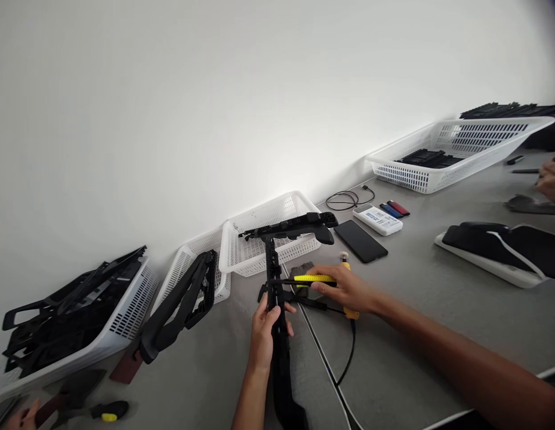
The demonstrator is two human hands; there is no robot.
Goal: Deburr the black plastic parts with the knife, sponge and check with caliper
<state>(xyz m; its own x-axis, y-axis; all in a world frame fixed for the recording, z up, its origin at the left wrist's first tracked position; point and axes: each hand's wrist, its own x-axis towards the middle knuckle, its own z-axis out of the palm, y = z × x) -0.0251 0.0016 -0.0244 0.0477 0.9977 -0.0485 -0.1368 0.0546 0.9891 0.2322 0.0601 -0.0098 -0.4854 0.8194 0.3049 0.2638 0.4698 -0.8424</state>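
Note:
My left hand [263, 331] is wrapped round a long black plastic trim part [281, 364], which stands lengthwise in front of me. In my right hand [347, 288] is a yellow and black utility knife [314, 279], its thin tip pointing left across the trim part's upper section. Whether the blade touches the plastic I cannot tell. Behind the right hand, partly hidden, lies a yellow corded tool [350, 313] with a round white tip. A dark grey pad [303, 270] shows just beyond the knife.
White baskets [134, 313] [235, 267] [423, 181] line the wall, several black parts in or across them. A phone [360, 241], white power bank [378, 220], cable [342, 200] and black-and-white case [496, 248] lie rightward. Other people's hands [552, 176] [29, 418] show at both edges.

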